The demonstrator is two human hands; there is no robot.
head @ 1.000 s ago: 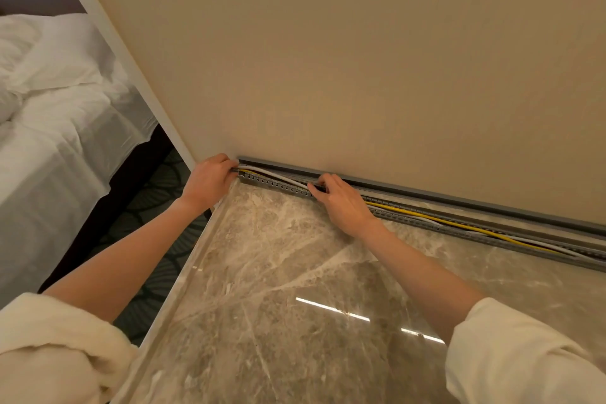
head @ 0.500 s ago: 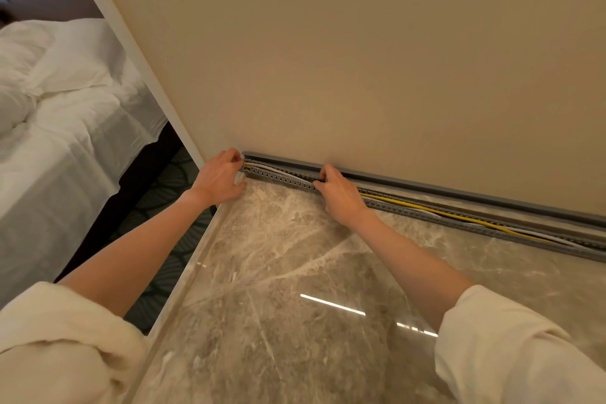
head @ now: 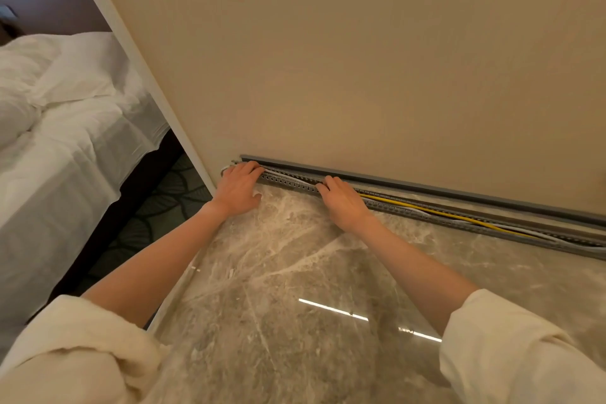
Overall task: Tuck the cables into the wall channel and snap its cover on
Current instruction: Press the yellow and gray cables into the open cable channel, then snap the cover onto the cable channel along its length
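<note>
1. The slotted grey channel (head: 426, 211) lies open on the marble top (head: 295, 272) along the foot of the wall (head: 360, 59); its right end is cut off by the frame edge.
2. The yellow cable (head: 436, 210) and white cable (head: 564, 239) lie inside it.
3. The grey cover (head: 410, 183) rests behind, against the wall.
4. The left hand (head: 237, 188) lies flat, fingers spread over the channel's left end, hiding it.
5. The right hand (head: 342, 198) presses fingertips into the channel; whether it pinches a cable cannot be told.
</note>
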